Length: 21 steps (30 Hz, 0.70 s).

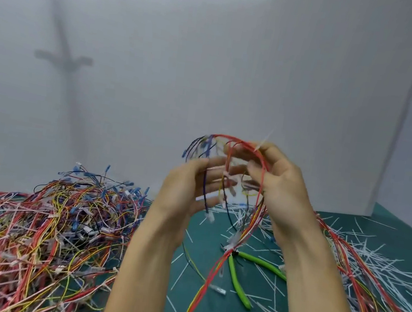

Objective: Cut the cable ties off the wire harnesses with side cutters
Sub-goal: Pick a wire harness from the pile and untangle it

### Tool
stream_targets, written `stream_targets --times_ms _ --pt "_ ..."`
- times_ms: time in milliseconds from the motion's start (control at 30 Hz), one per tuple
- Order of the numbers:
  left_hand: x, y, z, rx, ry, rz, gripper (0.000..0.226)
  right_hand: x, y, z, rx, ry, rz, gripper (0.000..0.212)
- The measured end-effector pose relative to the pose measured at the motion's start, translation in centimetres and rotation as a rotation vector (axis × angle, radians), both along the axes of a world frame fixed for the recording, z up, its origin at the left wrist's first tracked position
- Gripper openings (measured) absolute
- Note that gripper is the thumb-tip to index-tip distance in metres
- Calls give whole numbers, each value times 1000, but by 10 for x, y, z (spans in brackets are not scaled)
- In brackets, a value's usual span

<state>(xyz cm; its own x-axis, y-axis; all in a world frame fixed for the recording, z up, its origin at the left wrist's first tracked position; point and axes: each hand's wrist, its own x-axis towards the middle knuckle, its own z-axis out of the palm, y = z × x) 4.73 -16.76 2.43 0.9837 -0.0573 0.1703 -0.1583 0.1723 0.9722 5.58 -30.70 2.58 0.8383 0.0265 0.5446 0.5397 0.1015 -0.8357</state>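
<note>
Both my hands are raised above the green mat (204, 237) with a wire harness (238, 144) of red, yellow, black and blue wires between them. My right hand (277, 186) grips the looped red wires, a white cable tie tail sticking up by its fingertips. My left hand (191, 182) faces it with fingers fairly straight among the hanging wires; its grip is blurred. The harness tail drops to the mat. The side cutters (238, 280), green-handled, lie on the mat under my right forearm, held by neither hand.
A big tangled heap of harnesses (40, 233) covers the mat on the left. More red wire bundles (375, 290) and several cut white cable tie pieces (370, 256) lie on the right. A white wall panel (237, 68) stands close behind.
</note>
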Motion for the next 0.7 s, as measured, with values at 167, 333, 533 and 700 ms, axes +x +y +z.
stream_targets --times_ms 167,333,533,700 --pt "3 -8 -2 -47 -38 213 26 -5 -1 -1 -446 23 91 33" --pt "7 7 -9 82 -78 277 18 -2 -11 -2 -683 185 -168 33" --pt "9 5 -17 681 -288 114 26 -2 -3 -2 -561 112 -209 24" --pt "10 -6 -21 984 -429 109 27 6 -6 -8 -407 57 -377 5"
